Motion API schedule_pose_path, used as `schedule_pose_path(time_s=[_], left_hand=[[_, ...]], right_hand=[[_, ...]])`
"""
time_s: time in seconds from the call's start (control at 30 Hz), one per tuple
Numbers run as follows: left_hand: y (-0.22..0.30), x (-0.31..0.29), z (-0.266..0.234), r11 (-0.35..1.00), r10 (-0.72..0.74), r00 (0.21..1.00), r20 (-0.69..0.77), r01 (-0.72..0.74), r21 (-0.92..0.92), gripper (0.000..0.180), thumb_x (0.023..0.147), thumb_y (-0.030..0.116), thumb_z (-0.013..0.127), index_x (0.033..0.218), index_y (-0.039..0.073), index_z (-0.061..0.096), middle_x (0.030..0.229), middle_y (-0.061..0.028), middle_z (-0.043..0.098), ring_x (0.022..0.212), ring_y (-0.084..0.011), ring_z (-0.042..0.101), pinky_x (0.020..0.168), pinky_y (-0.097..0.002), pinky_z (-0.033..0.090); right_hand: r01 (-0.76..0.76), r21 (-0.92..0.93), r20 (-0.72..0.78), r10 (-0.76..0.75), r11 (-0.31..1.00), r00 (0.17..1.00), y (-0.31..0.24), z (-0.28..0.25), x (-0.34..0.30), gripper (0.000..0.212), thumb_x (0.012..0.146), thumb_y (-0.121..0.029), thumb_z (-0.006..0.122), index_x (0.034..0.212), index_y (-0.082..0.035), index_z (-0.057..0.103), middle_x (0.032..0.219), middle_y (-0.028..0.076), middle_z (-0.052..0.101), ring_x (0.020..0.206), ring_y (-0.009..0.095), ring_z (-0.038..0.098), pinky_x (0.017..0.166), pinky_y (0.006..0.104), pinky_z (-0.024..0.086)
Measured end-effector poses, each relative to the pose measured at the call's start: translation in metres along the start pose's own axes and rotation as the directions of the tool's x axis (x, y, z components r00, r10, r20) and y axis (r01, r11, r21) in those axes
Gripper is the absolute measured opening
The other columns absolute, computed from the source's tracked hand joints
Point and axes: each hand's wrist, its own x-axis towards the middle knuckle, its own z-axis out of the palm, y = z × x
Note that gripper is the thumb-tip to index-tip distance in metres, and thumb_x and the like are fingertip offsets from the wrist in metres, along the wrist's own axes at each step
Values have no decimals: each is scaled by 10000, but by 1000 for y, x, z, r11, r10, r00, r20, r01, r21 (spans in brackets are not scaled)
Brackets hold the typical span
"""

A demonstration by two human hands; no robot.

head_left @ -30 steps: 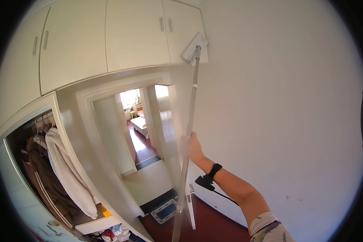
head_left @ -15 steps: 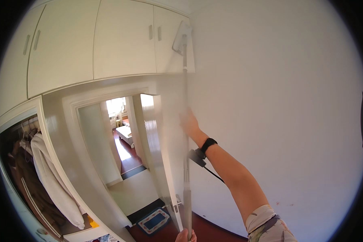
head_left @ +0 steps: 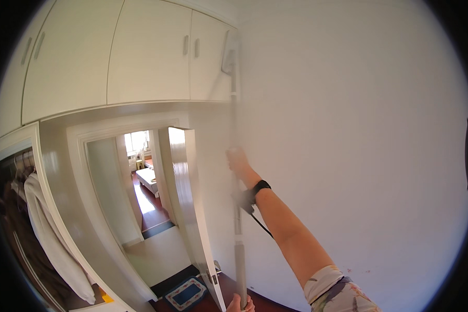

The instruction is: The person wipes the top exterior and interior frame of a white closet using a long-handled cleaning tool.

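A long-handled flat mop (head_left: 241,270) stands nearly upright in front of me. Its pale rectangular mop head (head_left: 231,52) is raised against the end of the upper cabinet, by the corner with the white wall. My right hand (head_left: 240,162), smeared by motion, is closed around the upper part of the pole. A black band circles that wrist, with a dark device and a cord hanging beside it. Down at the lower edge, my left hand (head_left: 240,303) wraps the thick grey grip near the pole's bottom end.
White upper cabinets (head_left: 148,57) run across the top left. An open white door (head_left: 197,197) stands left of the pole, beside a doorway with a blue mat (head_left: 186,293). At far left, clothes (head_left: 54,229) hang in an open wardrobe. The white wall (head_left: 359,156) fills the right.
The view has swung slightly right, so the cabinets and doorway sit further left. The mop head has shifted a little relative to the cabinet's end. Both hands keep hold of the mop.
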Motion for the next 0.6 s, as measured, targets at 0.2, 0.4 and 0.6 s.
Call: schedule_pose_path(time_s=[0.2,0.4,0.6], left_hand=[[-21,-1,-7,994,-35,994,108,45,-98,514,895,562,275,789,105,486,462,9,318,329,-99,279,321,-221,267],[-37,-17,-17,976,-102,994,29,106,-188,533,898,556,263,800,89,499,474,7,325,339,-94,285,331,-216,278],[-118,-19,-96,971,-100,976,-193,53,-231,538,895,563,267,797,89,502,484,12,340,349,-95,293,338,-218,278]], right_hand=[[89,-316,-132,-137,945,982,48,-20,-1,399,784,-190,508,1078,65,420,798,217,567,702,296,590,610,390,471],[-11,-245,-137,-24,969,990,49,-13,-45,411,786,-188,507,1098,62,411,840,226,570,765,332,587,668,414,463],[-55,-270,-151,14,961,988,69,-11,-73,377,784,-183,510,1060,57,420,845,234,569,781,341,582,675,417,457]])
